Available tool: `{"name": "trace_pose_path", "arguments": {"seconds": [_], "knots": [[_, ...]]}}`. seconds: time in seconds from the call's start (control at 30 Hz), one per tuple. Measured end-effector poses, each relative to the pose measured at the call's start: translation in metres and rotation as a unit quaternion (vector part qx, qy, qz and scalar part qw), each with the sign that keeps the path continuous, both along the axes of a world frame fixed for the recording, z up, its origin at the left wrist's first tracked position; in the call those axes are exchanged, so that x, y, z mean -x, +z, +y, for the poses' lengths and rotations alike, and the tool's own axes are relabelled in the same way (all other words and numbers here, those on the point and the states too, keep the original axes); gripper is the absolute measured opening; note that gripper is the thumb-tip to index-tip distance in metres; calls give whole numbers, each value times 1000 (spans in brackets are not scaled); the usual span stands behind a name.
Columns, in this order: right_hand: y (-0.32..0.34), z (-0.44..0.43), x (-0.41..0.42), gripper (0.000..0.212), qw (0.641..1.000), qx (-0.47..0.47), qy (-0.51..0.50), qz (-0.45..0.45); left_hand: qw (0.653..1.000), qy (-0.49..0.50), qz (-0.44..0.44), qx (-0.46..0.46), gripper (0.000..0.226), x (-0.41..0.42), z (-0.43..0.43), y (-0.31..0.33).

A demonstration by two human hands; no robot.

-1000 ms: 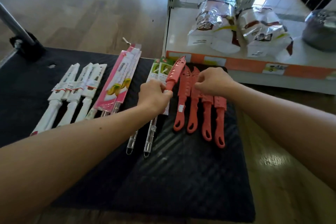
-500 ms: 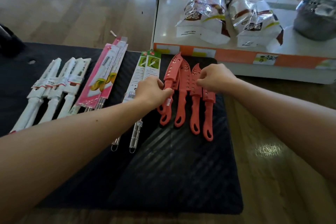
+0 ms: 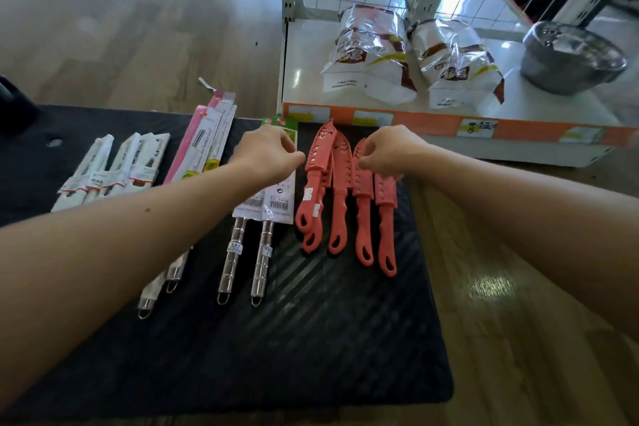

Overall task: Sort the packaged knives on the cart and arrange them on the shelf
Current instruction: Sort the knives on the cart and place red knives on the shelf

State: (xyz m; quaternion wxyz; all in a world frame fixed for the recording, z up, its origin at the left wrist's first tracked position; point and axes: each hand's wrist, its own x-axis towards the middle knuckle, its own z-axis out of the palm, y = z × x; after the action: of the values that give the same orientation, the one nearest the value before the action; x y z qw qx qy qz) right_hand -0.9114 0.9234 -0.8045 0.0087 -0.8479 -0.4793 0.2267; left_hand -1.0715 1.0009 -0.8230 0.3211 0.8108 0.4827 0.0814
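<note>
A black ribbed cart deck (image 3: pixel 311 339) fills the near and left part of the view, standing on a wooden floor (image 3: pixel 138 28). Beyond its far right corner sits the white shelf (image 3: pixel 304 79), low, with a wire-grid back and an orange price strip (image 3: pixel 432 121) along its front edge. On the shelf lie two foil bags (image 3: pixel 370 55), side by side, and at the far right a steel pot (image 3: pixel 570 59). All the knives lie on the cart in rows, handles pointing near. At the left are the white-packaged knives (image 3: pixel 114 166); right of them the long pink-carded knives (image 3: pixel 197 145); then two green-carded knives (image 3: pixel 276 197) with clear handles; and at the right five red knives (image 3: pixel 340 176) in perforated red sheaths, the two leftmost overlapping. Both bare forearms reach in from the near edge. The left hand (image 3: pixel 266 156) hovers over the green cards, its fingers curled and drawn together, the tips right at the edge of the leftmost red sheath; whether it pinches that sheath cannot be told. The right hand (image 3: pixel 387 152) lies over the sheaths of the two rightmost red knives with fingers curled down onto them; whether it grips them cannot be told either.
</note>
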Motion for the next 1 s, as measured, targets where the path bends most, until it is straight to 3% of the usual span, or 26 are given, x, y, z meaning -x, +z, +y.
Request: {"name": "trace_pose_path", "arguments": {"seconds": [0.27,0.37,0.7,1.0], "knots": [[21,7,10,33,996,-4,-84,35,996,-79,6,39,11,-7,6,39],[21,-4,16,33,994,-4,-100,38,994,-95,8,57,15,-11,-3,43],[-8,-56,-10,28,988,36,-150,17,981,-99,16,164,20,-37,-55,3],[-35,-70,-13,35,983,-12,-166,75,985,-99,76,116,28,-55,-74,-26]]}}
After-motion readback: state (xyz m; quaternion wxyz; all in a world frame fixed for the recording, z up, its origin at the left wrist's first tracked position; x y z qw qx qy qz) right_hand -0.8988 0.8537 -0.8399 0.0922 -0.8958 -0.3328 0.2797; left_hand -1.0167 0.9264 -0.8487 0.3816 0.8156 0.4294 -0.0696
